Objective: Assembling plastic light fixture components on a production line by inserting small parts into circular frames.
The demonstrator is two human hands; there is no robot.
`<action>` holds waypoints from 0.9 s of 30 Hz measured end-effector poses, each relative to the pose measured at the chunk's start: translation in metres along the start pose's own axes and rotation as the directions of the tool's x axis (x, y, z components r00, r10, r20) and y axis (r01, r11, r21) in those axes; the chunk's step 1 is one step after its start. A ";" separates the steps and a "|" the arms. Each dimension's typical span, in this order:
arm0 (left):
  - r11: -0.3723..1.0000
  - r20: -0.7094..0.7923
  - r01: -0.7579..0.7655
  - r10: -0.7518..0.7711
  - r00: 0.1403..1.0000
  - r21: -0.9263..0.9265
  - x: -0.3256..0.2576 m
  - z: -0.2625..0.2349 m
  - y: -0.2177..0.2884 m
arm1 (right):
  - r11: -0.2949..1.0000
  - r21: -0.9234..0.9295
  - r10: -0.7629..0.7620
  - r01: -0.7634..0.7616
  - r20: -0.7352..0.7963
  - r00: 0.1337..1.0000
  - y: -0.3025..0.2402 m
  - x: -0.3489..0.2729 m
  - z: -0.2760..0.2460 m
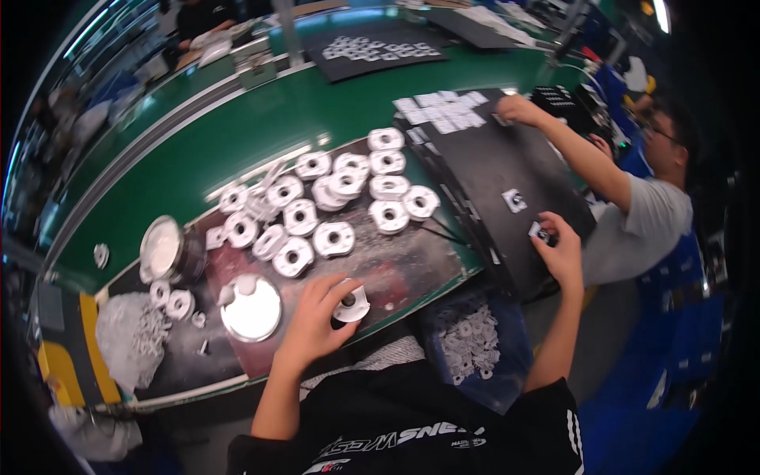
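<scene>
At the near edge of the work board, my left hand point(313, 317) is closed around a white round part with a centre hole point(358, 308), its fingers over the top and side. My right hand point(564, 255) is stretched out to the right, over the black board point(491, 170). Between its thumb and fingers it pinches a small white piece with a dark centre point(538, 231). A similar small white square piece point(514, 200) lies flat on the black board just beyond that hand. Several more white round parts point(300, 217) stand and lie heaped beyond my left hand.
Left of my left hand are a shiny round lid point(251, 309), a round tub point(162, 249) and a plastic bag of small parts point(131, 336). A blue-lined bin of small white pieces point(469, 340) sits below the bench edge. A co-worker's arm point(582, 150) reaches over the black board.
</scene>
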State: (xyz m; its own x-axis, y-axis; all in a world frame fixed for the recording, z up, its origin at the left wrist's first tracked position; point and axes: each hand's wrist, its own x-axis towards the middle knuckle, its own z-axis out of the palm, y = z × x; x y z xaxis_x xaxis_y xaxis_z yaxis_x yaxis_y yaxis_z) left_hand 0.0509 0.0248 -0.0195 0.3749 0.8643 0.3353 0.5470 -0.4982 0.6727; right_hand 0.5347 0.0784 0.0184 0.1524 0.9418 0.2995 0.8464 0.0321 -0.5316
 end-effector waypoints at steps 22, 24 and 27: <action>0.642 -0.112 0.213 -0.425 0.898 -0.736 -0.071 0.025 0.023 | 0.355 0.902 -0.392 -0.245 0.382 0.837 -0.244 -0.119 0.150; 0.462 -0.140 0.055 -0.379 0.915 -0.885 -0.071 0.018 0.023 | 0.379 0.895 -0.389 -0.236 0.386 0.837 -0.245 -0.120 0.156; 0.421 -0.145 0.047 -0.411 0.900 -0.906 -0.076 0.026 0.016 | 0.391 0.887 -0.377 -0.243 0.396 0.838 -0.250 -0.122 0.161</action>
State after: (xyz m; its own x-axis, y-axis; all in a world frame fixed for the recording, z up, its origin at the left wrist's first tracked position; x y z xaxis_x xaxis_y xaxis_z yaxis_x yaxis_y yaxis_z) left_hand 0.0503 -0.0507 -0.0513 0.0047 0.9926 0.1212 -0.4299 -0.1074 0.8965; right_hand 0.2220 0.0090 -0.0128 -0.3930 0.9092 0.1374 -0.1588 0.0801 -0.9841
